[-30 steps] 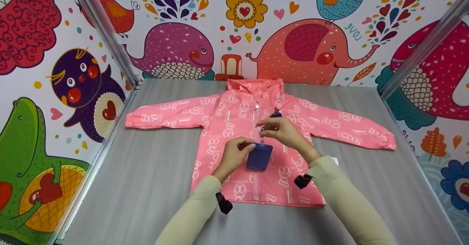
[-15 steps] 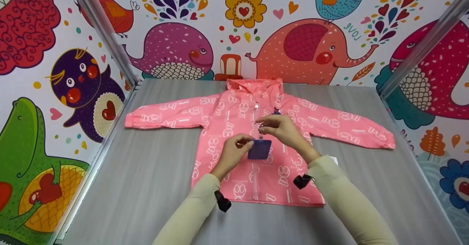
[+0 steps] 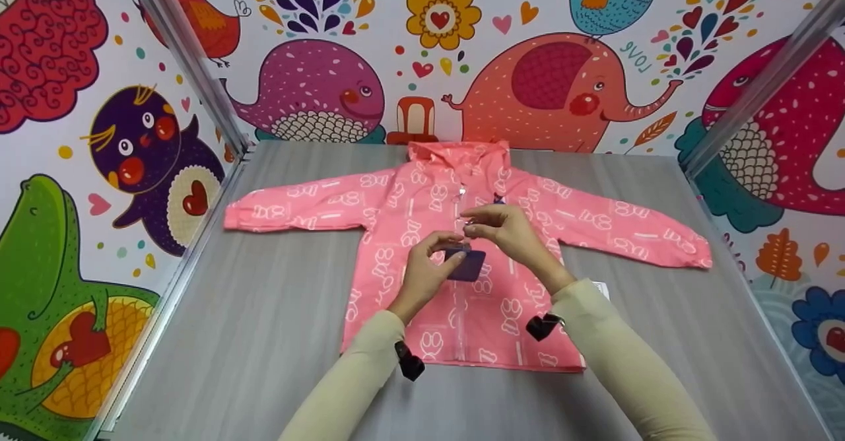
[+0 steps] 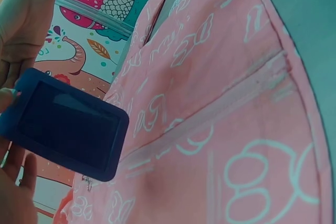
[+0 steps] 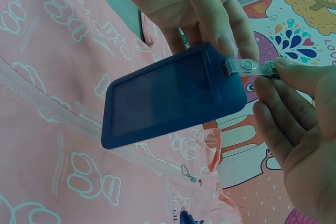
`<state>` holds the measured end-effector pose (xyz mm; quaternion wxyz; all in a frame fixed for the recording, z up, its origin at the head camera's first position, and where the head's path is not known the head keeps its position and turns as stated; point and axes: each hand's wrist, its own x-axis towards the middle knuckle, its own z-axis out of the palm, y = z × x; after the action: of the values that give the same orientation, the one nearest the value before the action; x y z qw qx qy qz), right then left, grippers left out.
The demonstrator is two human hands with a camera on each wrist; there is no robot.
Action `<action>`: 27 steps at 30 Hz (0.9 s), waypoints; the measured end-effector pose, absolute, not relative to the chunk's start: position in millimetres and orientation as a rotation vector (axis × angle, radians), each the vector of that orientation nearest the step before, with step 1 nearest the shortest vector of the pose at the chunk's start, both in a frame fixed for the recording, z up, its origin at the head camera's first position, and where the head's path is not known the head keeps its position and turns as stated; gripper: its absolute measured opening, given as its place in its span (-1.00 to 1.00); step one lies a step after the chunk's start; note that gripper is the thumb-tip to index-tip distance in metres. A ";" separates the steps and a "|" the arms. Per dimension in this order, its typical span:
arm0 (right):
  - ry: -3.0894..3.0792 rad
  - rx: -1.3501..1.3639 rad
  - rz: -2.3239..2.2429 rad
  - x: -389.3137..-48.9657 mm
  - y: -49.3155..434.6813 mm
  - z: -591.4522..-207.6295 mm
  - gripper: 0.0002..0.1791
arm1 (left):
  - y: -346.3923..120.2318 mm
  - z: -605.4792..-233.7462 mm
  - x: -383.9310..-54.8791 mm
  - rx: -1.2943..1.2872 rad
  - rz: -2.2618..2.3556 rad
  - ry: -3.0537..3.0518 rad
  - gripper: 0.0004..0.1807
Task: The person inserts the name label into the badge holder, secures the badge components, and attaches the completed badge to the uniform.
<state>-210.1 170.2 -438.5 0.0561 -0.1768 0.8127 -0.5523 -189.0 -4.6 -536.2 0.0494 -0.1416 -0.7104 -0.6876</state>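
Note:
A dark blue badge holder (image 3: 467, 266) with a clear window hangs over the front of a pink hooded jacket (image 3: 389, 263). My left hand (image 3: 426, 266) pinches its top edge by the strap, thumb on the front in the head view. The right wrist view shows a short clear strap (image 5: 242, 66) with metal snaps running from the holder's slot. Its far end is pinched between the thumb and fingers of my right hand (image 3: 505, 226). The jacket lies flat, sleeves spread, its zipper (image 3: 461, 315) down the middle. White line figures cover its pink cloth.
A small dark blue piece (image 5: 190, 217) lies on the jacket near the collar, partly hidden by my right hand in the head view. A white tag (image 3: 602, 289) sticks out beside the right sleeve. Printed panels and metal posts (image 3: 198, 65) border the grey table (image 3: 284, 296).
The badge holder has tipped and risen slightly toward the right hand. My left hand has moved up and right along its top edge to the strap. The right hand keeps its pinch.

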 end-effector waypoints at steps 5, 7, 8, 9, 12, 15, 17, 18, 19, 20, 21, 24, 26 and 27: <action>2.431 -0.528 -1.715 -220.4 172.6 -452.9 -0.69 | -0.3 -536.3 -188.6 -0.411 -2.040 -2.131 -0.68; 2.427 -0.519 -1.724 -225.2 174.2 -460.6 -0.68 | 0.5 -535.7 -188.5 -0.412 -2.000 -2.132 -0.71; 2.430 -0.517 -1.723 -227.8 175.2 -464.6 -0.68 | 0.9 -535.4 -188.5 -0.415 -1.982 -2.135 -0.73; 2.432 -0.516 -1.721 -228.8 175.6 -466.1 -0.68 | 1.0 -535.3 -188.5 -0.417 -1.966 -2.136 -0.74; 2.438 -0.518 -1.720 -230.9 176.4 -468.5 -0.67 | 1.2 -535.3 -188.5 -0.425 -1.923 -2.146 -0.73; 2.443 -0.526 -1.719 -231.4 176.8 -469.3 -0.68 | 1.3 -535.8 -189.1 -0.434 -1.899 -2.155 -0.72; 2.440 -0.541 -1.724 -231.5 176.7 -469.8 -0.69 | 1.3 -535.2 -189.5 -0.443 -1.891 -2.159 -0.73; 2.442 -0.547 -1.723 -231.4 176.6 -470.0 -0.70 | 1.5 -534.9 -189.6 -0.442 -1.892 -2.161 -0.74; 2.446 -0.557 -1.721 -231.3 176.4 -470.4 -0.71 | 1.8 -534.5 -189.8 -0.443 -1.894 -2.164 -0.75; 2.449 -0.559 -1.718 -229.1 175.2 -467.1 -0.71 | 2.2 -533.5 -189.9 -0.447 -1.896 -2.166 -0.77; 2.452 -0.560 -1.713 -226.6 173.8 -463.4 -0.71 | 2.8 -532.8 -190.0 -0.452 -1.904 -2.164 -0.78; 2.479 -0.561 -1.693 -217.4 169.0 -450.9 -0.72 | 5.2 -531.9 -191.1 -0.449 -1.924 -2.156 -0.80; 2.496 -0.554 -1.687 -210.6 165.3 -441.8 -0.72 | 6.7 -531.6 -192.0 -0.443 -1.927 -2.154 -0.81; 2.506 -0.557 -1.687 -209.4 164.5 -440.9 -0.72 | 7.5 -531.7 -192.5 -0.439 -1.931 -2.150 -0.81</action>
<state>-209.4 164.5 -440.9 0.0348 -0.1811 0.8154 -0.5487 -192.5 7.5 -531.7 0.1092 -0.1493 -0.7311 -0.6567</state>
